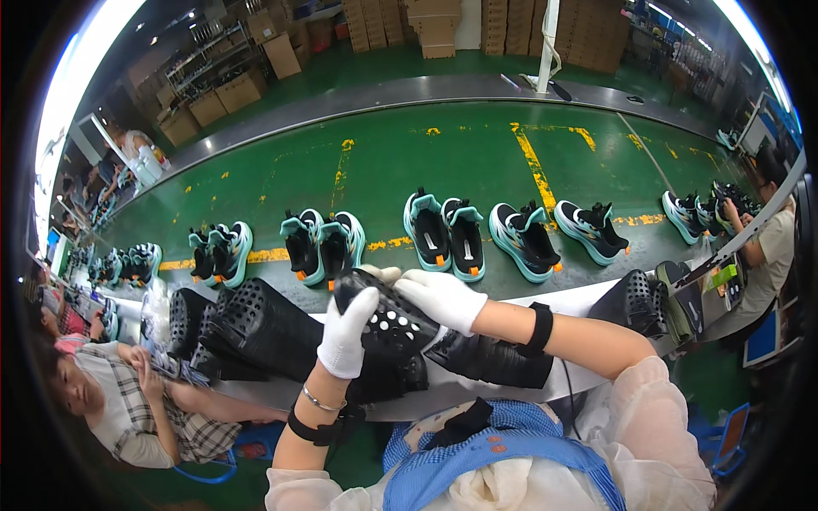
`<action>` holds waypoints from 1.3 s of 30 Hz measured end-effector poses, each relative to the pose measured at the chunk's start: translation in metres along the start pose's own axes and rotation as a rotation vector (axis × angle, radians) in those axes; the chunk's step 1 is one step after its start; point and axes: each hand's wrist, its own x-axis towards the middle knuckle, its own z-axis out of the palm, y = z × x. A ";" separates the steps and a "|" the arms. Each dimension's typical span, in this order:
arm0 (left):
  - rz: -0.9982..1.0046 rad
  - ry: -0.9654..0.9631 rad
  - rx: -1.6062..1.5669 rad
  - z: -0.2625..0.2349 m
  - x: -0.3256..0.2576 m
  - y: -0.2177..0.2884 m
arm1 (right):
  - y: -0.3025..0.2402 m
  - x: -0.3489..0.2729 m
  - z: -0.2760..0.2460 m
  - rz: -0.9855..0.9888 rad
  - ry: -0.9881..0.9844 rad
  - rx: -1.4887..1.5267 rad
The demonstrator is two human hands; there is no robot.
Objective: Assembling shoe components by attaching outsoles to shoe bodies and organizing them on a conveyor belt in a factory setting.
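Observation:
Both my hands wear white gloves and meet in front of me over a black perforated clog (399,322). My left hand (348,334) grips one end of it, thumb on top. My right hand (441,300) is closed on its far side, fingers curled over the edge. White shows through several of the clog's round holes. Just left of my hands lies a stack of black perforated clogs (260,328) on the bench. Beneath my right forearm are more black pieces (494,359), partly covered by the arm.
Pairs of black and teal sneakers (443,234) stand in a row on the green surface (409,153) beyond the bench. More black clogs (630,302) sit at the right. A seated person (141,400) is at the left, another person (771,247) at the right. Cardboard boxes (434,25) are stacked far back.

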 end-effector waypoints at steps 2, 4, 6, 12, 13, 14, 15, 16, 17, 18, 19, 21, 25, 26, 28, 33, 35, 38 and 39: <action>0.044 0.047 -0.098 0.001 0.009 0.005 | -0.016 0.000 -0.028 0.051 0.010 0.086; 0.073 0.075 -0.147 0.007 0.024 0.010 | -0.028 -0.002 -0.045 0.069 -0.023 0.101; 0.082 0.086 -0.082 0.007 0.042 0.008 | -0.052 0.003 -0.065 0.327 -0.136 0.066; 0.073 0.294 0.007 0.013 0.103 -0.022 | -0.025 0.014 -0.058 0.446 0.023 0.070; 0.015 0.326 -0.053 0.020 0.110 -0.029 | -0.013 0.015 -0.055 0.453 0.023 0.070; -0.029 0.318 0.092 0.010 0.119 -0.037 | -0.003 0.016 -0.054 0.485 -0.002 0.007; -0.073 0.311 0.236 -0.003 0.128 -0.045 | 0.005 0.017 -0.054 0.516 -0.028 -0.055; -0.164 0.213 0.347 -0.008 0.132 -0.050 | 0.010 0.020 -0.064 0.601 -0.104 -0.126; -0.341 0.138 0.332 -0.009 0.136 -0.056 | 0.021 0.016 -0.070 0.603 -0.098 -0.168; -0.383 0.067 0.544 -0.010 0.139 -0.061 | 0.034 0.014 -0.075 0.660 -0.136 -0.211; -0.419 -0.003 0.754 -0.010 0.141 -0.065 | 0.048 0.013 -0.079 0.712 -0.176 -0.254; -0.066 -0.384 1.378 -0.018 0.147 -0.081 | 0.074 0.014 -0.077 0.738 -0.233 -0.261; 0.012 -0.425 1.578 -0.010 0.151 -0.103 | 0.091 0.034 -0.073 0.733 -0.368 -0.290; -0.038 -0.404 1.537 -0.010 0.155 -0.106 | 0.092 0.044 -0.071 0.772 -0.413 -0.306; -0.063 -0.390 1.533 -0.010 0.158 -0.113 | 0.099 0.064 -0.075 0.765 -0.475 -0.361; -0.077 -0.360 1.569 -0.010 0.154 -0.126 | 0.088 0.105 -0.047 0.695 -0.427 -0.627; -0.147 -0.345 1.447 -0.009 0.158 -0.117 | 0.103 0.111 -0.018 0.582 -0.451 -0.687; -0.397 -0.360 1.450 -0.003 0.166 -0.106 | 0.127 0.107 0.015 0.588 -0.291 -0.670; -0.445 -0.370 1.427 -0.001 0.168 -0.106 | 0.139 0.102 0.018 0.592 -0.233 -0.614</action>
